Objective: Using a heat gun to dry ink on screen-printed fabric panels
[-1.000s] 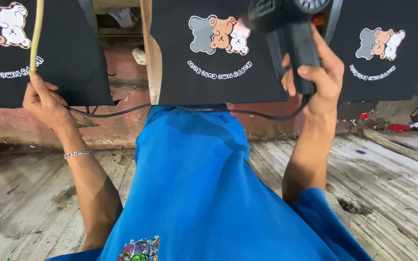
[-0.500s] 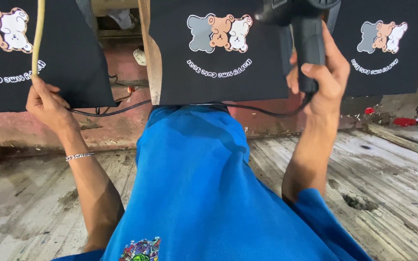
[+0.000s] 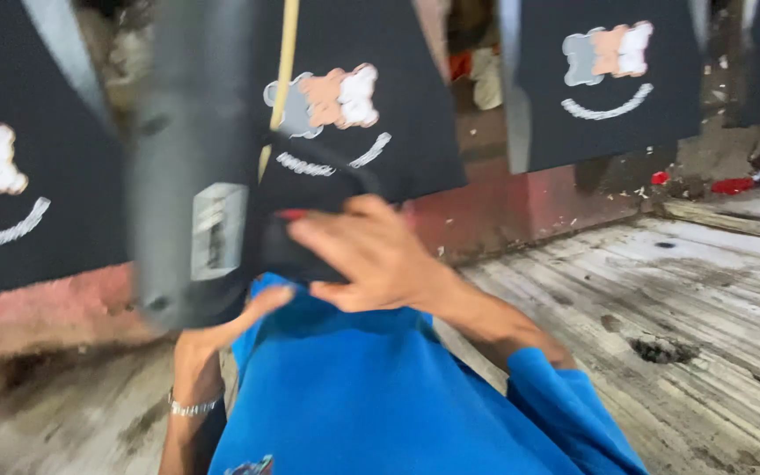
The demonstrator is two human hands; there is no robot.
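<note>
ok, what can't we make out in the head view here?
- Grey tool: motion-blurred, top cut off by the frame edge; kind unclear.
- Right hand: its grip on the tool's handle is smeared.
- Left hand: mostly hidden behind the tool.
- Printed black panels: lettering blurred.

**Both hands raised close together in front of the chest**

The right hand [image 3: 371, 255] is lifted in front of the body, palm turned down and to the left, fingers curled around a dark grip, thumb tucked beneath. Its wrist is bent, and the forearm slopes down and to the right into a blue sleeve pushed up past the wrist. The left hand [image 3: 222, 321] sits lower and just beside it, mostly hidden; only a few fingers show, stretched out to the right and nearly touching the right hand's underside. The left forearm rises almost straight up, bare, with a thin silver bracelet at the wrist. Motion blur softens both hands.
</note>
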